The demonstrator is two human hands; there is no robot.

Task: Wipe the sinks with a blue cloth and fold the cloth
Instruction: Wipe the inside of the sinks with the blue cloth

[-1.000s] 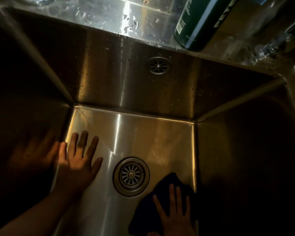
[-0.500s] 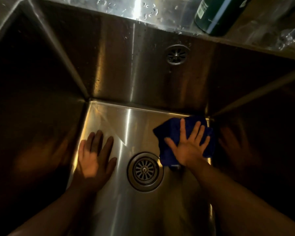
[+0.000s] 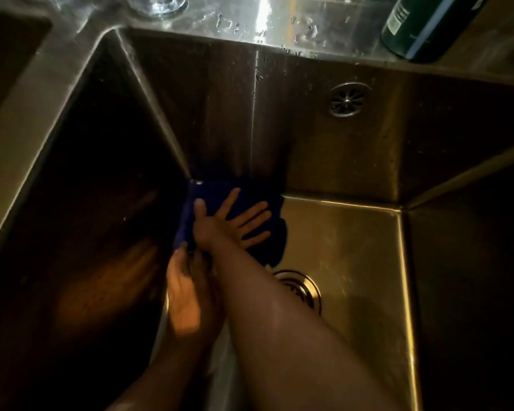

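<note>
The stainless steel sink (image 3: pixel 353 161) surrounds both my hands, its back wall rising just beyond my fingertips. Farther beyond them runs the wet surface (image 3: pixel 279 22), with a dark green bottle (image 3: pixel 428 28) standing on it far off to the right. The blue cloth (image 3: pixel 212 192) lies in the sink's far left corner, under my right hand (image 3: pixel 229 221), which presses it down flat with fingers spread. My left hand (image 3: pixel 184 292) rests near my right wrist, fingers loose and gripping nothing, partly hidden by my right forearm. The drain strainer (image 3: pixel 301 287) sits just right of that forearm, the overflow grille (image 3: pixel 347 99) on the back wall.
</note>
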